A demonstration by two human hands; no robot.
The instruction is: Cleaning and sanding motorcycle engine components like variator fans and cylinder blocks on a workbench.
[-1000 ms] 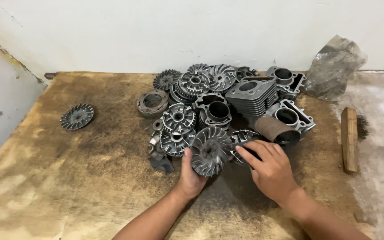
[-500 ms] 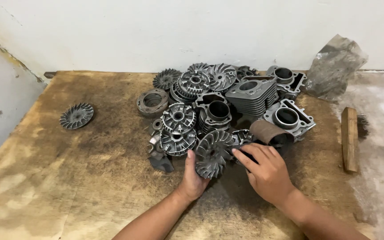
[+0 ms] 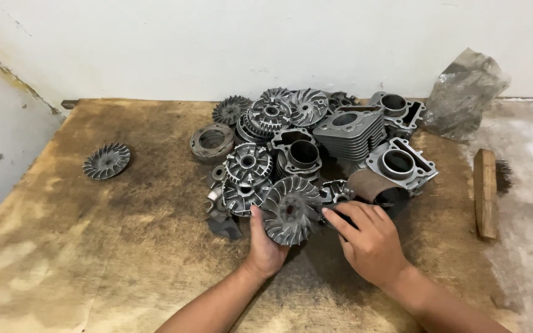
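Dirty brown wood makes up the counter [image 3: 94, 246], with a heap of grey engine parts [image 3: 316, 148] at the back. Left hand [image 3: 265, 246] holds a finned metal wheel [image 3: 291, 209] up on its edge at the front of the heap, and right hand [image 3: 368, 237] touches small parts beside it, fingers bent. A firm grip under the wheel should stop it rolling.

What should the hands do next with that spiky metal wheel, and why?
Probably lift the finned wheel clear of the pile. The left hand already holds it tilted up by its lower edge, and the right hand rests beside it, fingertips by its rim. It leans against the other grey parts, so pulling it toward the bare part of the wooden board looks simplest.
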